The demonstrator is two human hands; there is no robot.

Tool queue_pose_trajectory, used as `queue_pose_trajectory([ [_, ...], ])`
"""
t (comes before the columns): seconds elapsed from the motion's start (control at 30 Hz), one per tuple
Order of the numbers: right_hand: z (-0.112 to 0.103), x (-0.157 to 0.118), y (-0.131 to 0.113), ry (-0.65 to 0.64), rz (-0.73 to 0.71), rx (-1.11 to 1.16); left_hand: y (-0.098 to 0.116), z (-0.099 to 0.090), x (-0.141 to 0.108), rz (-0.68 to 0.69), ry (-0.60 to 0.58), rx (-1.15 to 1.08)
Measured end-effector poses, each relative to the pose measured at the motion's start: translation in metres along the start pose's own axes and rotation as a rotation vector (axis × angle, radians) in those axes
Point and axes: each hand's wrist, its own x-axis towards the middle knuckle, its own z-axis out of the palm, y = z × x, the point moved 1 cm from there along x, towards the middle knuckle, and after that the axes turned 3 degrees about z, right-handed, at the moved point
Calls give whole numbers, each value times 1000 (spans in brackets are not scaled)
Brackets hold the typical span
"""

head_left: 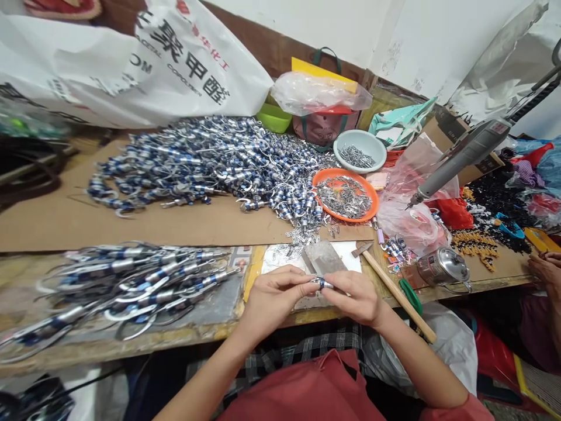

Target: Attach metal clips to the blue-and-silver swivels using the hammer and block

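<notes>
Between my left hand and my right hand is a small silver-and-blue metal piece, pinched by the fingers of both. It looks like the parts heaped on the bench; its far details are too small to make out. Just behind the fingers lies a grey metal block on a white sheet. To the right, a hammer with a wooden handle rests across the table edge. Beyond the block, flat silver links are scattered near an orange plate of similar small pieces.
A large heap of silver-and-blue parts covers the cardboard. Long hooked pieces lie at left. A pale bowl holds pins. An electric screwdriver hangs at right, above a metal mug. Another person's hand is at far right.
</notes>
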Motion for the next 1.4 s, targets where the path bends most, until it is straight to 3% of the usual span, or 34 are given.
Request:
queue_pose_trajectory([
  [0.13, -6, 10, 0, -37, -86, -30, 5, -3, -1, 109, -82, 133],
  [0.3, 2, 3, -1, 12, 79, 45, 9, -6, -1, 209, -83, 253],
  [0.4, 9, -3, -5, 43, 222, 131, 6, -4, -1, 141, -81, 187],
  [0.63, 9, 2, -17, 145, 521, 361, -9, 11, -10, -197, -16, -111],
  [0.73, 4, 5, -15, 81, 658, 411, -12, 14, -13, -265, 20, -201],
  [0.8, 1, 9, -3, -73, 698, 408, -14, 14, -12, -282, 32, -213],
  [0.9, 4, 15, 35, -312, 791, 74, -17, 12, -6, -307, -19, -265],
  [0.93, 7, 17, 50, -368, 856, -142, -17, 12, -3, -312, -50, -284],
  [1.03, 28, 23, 89, -454, 910, -292, -17, 11, 6, -331, -147, -297],
  [1.2, 55, 23, 109, -525, 903, -339, -18, 9, 19, -386, -206, -337],
  [1.4, 30, 13, 109, -460, 890, -252, -21, 5, 25, -402, -232, -379],
])
